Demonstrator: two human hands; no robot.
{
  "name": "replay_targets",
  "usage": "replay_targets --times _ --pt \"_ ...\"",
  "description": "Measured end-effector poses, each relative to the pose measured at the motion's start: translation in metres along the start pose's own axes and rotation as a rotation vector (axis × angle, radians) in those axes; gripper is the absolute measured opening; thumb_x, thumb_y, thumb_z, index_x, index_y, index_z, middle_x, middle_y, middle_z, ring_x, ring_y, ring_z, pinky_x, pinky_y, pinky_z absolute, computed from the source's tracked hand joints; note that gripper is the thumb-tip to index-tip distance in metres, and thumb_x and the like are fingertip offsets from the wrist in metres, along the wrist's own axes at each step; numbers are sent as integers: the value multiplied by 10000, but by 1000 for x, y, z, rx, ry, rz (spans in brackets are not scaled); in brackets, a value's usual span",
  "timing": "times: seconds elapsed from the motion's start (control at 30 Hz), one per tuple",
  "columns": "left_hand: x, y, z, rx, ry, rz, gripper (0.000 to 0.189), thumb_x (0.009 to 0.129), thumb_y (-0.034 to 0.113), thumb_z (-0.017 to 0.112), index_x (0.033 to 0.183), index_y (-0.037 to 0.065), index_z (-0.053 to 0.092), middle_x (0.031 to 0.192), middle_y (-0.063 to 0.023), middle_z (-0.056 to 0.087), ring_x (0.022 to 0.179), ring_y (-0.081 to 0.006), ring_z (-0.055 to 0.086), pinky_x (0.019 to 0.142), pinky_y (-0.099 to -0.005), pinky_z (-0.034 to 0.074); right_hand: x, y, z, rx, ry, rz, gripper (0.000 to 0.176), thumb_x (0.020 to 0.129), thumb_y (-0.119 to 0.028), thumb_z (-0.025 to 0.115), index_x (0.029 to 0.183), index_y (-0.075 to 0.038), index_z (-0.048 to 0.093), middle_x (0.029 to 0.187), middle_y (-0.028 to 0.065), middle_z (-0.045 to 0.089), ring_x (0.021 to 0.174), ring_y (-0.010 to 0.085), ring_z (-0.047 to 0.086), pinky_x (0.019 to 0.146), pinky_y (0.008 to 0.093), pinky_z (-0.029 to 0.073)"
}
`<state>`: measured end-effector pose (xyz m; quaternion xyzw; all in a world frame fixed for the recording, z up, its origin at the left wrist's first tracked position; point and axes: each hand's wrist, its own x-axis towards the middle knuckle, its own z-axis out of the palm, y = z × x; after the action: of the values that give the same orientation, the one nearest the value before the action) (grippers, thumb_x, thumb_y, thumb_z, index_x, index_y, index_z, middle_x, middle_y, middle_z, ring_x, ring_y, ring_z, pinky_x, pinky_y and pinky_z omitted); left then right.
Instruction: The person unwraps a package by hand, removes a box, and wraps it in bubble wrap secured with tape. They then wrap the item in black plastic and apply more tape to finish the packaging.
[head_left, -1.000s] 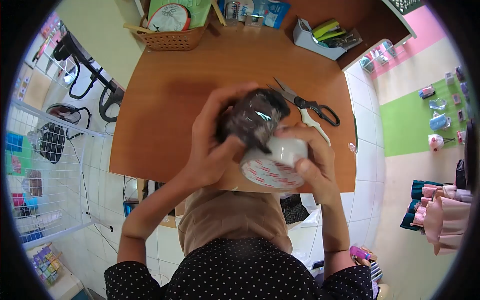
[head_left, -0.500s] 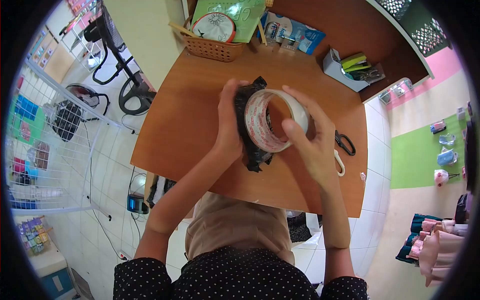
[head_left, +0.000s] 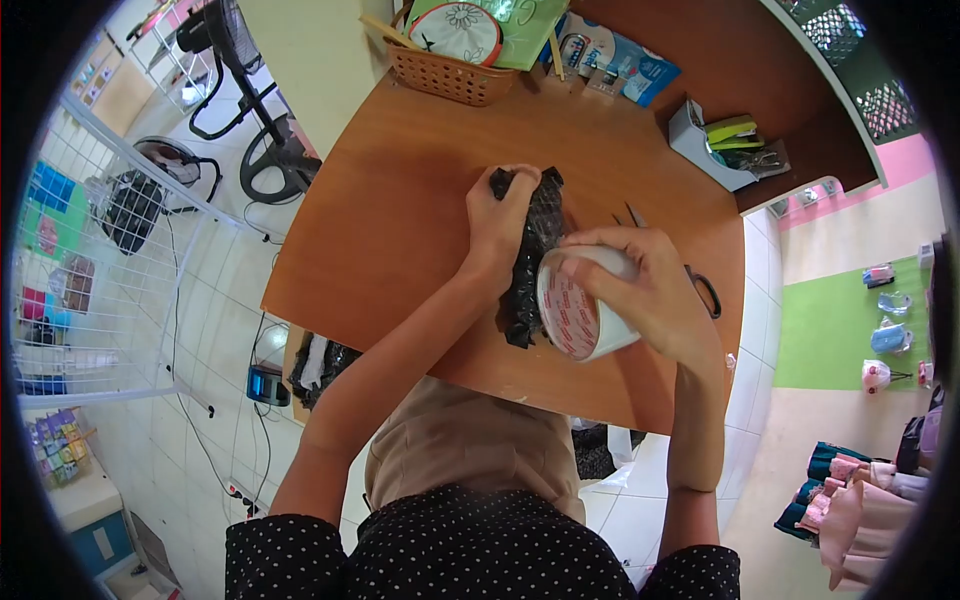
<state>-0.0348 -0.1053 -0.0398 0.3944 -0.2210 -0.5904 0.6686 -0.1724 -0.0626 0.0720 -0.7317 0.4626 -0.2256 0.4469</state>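
My left hand (head_left: 500, 220) is closed on the upper left edge of a black plastic-wrapped package (head_left: 538, 235), which is held on its edge over the table. A wide roll of clear packing tape (head_left: 572, 310), with red print inside its core, is gripped in my right hand (head_left: 645, 285), thumb at the rim and fingers over the top. The roll is right beside the package's lower right side and overlaps it in this view. Scissors (head_left: 705, 292) lie on the table behind my right hand, partly hidden by it.
The brown wooden table (head_left: 400, 200) bears a woven basket (head_left: 450, 75) at the back and a grey box with a green stapler (head_left: 710, 150) at back right. A black fan (head_left: 265, 140) stands left, near a white wire rack (head_left: 110, 260).
The tape roll has moved right and down and tilted away from the package. My left hand has shifted from flat against the package to gripping its upper end.
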Motion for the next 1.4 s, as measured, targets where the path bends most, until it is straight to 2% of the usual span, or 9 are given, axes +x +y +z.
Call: replay_targets --times 0.4,0.5,0.73,0.83,1.0,1.13,1.2,1.23,1.4 --pt "-9 7 7 123 84 148 291 747 78 656 971 1 488 784 -73 589 676 -121 579 647 -253 485 11 14 6 141 -76 67 371 806 -321 613 823 49 630 717 74 613 668 102 554 592 263 444" --pt "0 -4 -10 423 -173 224 536 698 52 728 1124 -4 407 930 -105 596 813 -151 597 721 -266 496 29 16 -3 46 -200 200 457 803 -434 578 807 19 642 705 76 607 673 112 561 564 266 439" --pt "15 14 1 864 -32 130 634 718 285 720 1158 -28 389 1162 -202 465 1105 -290 455 929 -383 369 38 32 -16 225 -93 340 536 793 -534 537 856 -11 637 783 85 615 669 147 573 565 270 443" --pt "-53 39 -4 964 -211 623 610 737 353 694 1135 -19 421 1117 -191 449 1048 -332 433 908 -406 349 35 32 -11 355 -41 354 505 815 -505 529 951 -27 615 777 72 601 665 132 564 576 269 447" --pt "-122 23 4 988 -222 453 392 762 196 683 1030 -23 500 894 -123 534 847 -277 528 773 -347 423 29 32 -8 608 -32 412 523 849 -472 494 1122 -26 524 733 33 571 643 89 537 550 225 440" --pt "-117 24 -11 490 -287 246 313 772 84 677 1027 -37 542 917 -80 617 829 -145 578 747 -270 454 45 47 -38 82 4 50 341 836 -180 528 1154 -57 523 909 99 613 798 172 606 639 276 500" --pt "-118 40 -13 470 -295 238 335 784 89 673 1061 -40 535 979 -81 611 875 -124 565 775 -261 449 63 64 -36 -616 121 -742 491 700 -16 595 1176 -117 526 1200 137 528 1094 258 522 838 352 473" --pt "-119 45 -13 433 -280 222 357 796 94 669 1095 -43 529 1041 -81 604 920 -104 553 802 -252 444 62 54 -32 -484 -100 -673 603 629 0 652 1191 -184 531 1361 111 392 1267 270 348 975 430 366" --pt "-119 50 -17 275 -188 174 337 810 86 659 1088 -47 522 1003 -69 595 889 -102 555 797 -236 437 74 67 -13 -841 -173 -747 553 685 -58 647 1200 -235 549 1333 96 428 1283 265 330 999 512 299"
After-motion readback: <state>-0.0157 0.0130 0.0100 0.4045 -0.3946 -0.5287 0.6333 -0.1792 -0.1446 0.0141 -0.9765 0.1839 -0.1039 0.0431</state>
